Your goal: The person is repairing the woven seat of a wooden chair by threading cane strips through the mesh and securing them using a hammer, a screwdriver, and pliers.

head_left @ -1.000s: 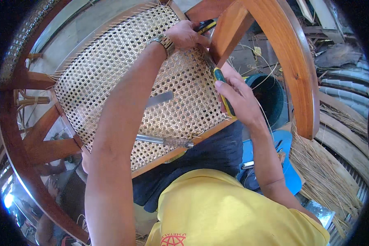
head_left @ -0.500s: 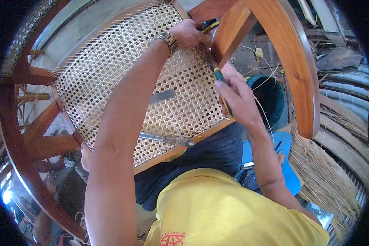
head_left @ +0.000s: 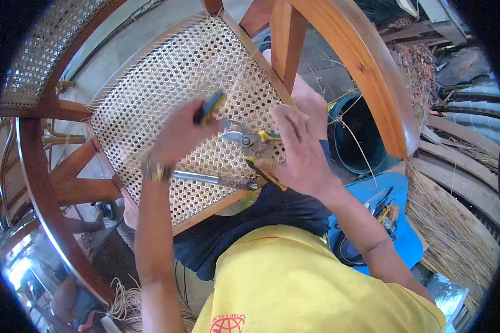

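A woven cane panel (head_left: 133,105) in a wooden chair frame lies across my lap. Over its middle is my left hand (head_left: 180,136), blurred, with fingers closed around a tool with a blue, yellow and black handle (head_left: 210,109); its kind is unclear. My right hand (head_left: 297,150) grips pruning shears (head_left: 246,141) by their green, yellow and black handles near the panel's right edge. Their jaws are spread and point left, toward my left hand. Below them, a shiny metal rod-shaped tool (head_left: 203,178) lies on the cane.
A curved wooden chair part (head_left: 366,61) arches at the upper right, beside a dark green bucket (head_left: 358,133). On the right are a blue tray (head_left: 397,222) with tools and a bundle of cane strands (head_left: 450,233). Another curved wooden piece (head_left: 50,205) stands at the left.
My left hand has moved from the panel's upper right corner down and left, with its tool. The shears have come off the frame edge to the left, and their jaws are now spread.
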Demonstrator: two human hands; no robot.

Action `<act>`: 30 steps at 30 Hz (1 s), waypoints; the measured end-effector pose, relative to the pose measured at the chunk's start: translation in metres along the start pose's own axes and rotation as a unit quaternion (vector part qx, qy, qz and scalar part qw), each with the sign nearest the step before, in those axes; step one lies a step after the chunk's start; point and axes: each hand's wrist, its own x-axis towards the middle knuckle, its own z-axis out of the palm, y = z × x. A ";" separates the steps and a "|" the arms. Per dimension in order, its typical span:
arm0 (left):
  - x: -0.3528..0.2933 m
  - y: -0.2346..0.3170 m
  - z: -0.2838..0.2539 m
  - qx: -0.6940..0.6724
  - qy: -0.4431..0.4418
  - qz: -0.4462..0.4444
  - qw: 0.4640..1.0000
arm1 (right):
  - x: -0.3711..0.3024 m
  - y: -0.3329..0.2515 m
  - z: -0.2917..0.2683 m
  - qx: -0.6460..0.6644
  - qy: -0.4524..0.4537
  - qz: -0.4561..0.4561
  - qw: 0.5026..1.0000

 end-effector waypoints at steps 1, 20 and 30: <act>-0.027 0.011 0.007 -0.019 -0.015 -0.014 1.000 | 0.003 0.001 -0.003 0.044 0.002 0.004 0.999; -0.138 0.028 0.105 -0.109 0.164 -0.026 0.980 | -0.038 -0.070 0.032 0.310 -0.199 0.232 0.900; -0.139 0.035 0.101 -0.133 0.170 0.000 0.976 | -0.031 -0.068 0.042 0.418 -0.144 0.218 0.870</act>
